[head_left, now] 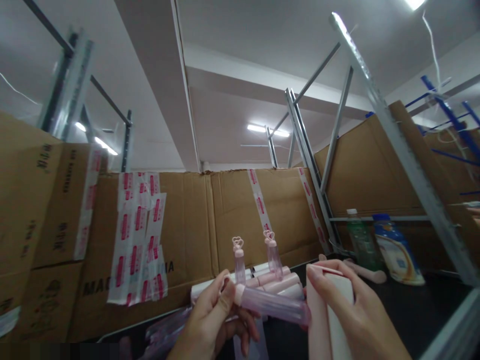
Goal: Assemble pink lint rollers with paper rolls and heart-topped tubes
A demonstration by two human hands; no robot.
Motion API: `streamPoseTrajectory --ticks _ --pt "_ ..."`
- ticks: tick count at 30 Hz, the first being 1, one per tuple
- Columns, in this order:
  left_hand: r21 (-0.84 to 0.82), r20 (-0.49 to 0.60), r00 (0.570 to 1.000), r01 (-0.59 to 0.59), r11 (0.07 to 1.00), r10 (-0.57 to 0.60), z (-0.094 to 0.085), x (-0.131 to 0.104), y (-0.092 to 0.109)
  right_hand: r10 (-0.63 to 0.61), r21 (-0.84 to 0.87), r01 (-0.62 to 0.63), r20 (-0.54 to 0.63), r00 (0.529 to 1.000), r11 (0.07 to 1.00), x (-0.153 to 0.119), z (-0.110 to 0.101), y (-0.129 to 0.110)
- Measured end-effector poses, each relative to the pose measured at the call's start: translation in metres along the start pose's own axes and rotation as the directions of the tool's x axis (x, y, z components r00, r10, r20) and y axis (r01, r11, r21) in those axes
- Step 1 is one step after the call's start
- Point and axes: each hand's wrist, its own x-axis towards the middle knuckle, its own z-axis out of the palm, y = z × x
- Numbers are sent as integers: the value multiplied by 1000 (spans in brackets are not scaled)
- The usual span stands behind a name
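My left hand [221, 315] pinches the pale pink cap end of a translucent pink tube [273, 304], which lies nearly level between my hands. The tube's far end touches or overlaps a pale pink and white box [324, 320]. My right hand [352, 300] is wrapped round that box from the right. Behind them, two clear pink tubes with heart-shaped tops, one at the left [239, 260] and one at the right [273, 255], stand by a pile of pink and white cylinders [283, 282].
Taped cardboard [187, 215] rises behind the dark surface [288, 345]. A green bottle [362, 240] and a blue-and-white container [397, 250] stand at the right, near a metal frame [408, 155]. Clear plastic items [165, 330] lie at the lower left.
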Motion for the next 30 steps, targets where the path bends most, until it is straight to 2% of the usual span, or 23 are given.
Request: streamPoseTrajectory --ticks 6,11,18,22,25,30 --pt "-38 -38 999 -31 999 29 6 -3 8 13 2 -13 71 997 1000 -1 1 10" --pt "-45 -79 995 -60 997 56 8 -2 5 33 37 -35 51 998 999 -1 4 17" --pt "-60 -187 980 -86 994 73 5 -1 -3 135 164 -137 20 991 977 -2 13 23" --pt "-63 -155 982 -120 991 109 6 0 -1 238 244 -251 80 968 937 -4 16 24" --pt "-55 -121 985 -130 990 123 7 -1 1 259 282 -286 129 957 916 -6 18 24" --pt "-34 -160 980 -128 991 122 10 1 6 324 388 -368 176 930 845 -10 25 29"
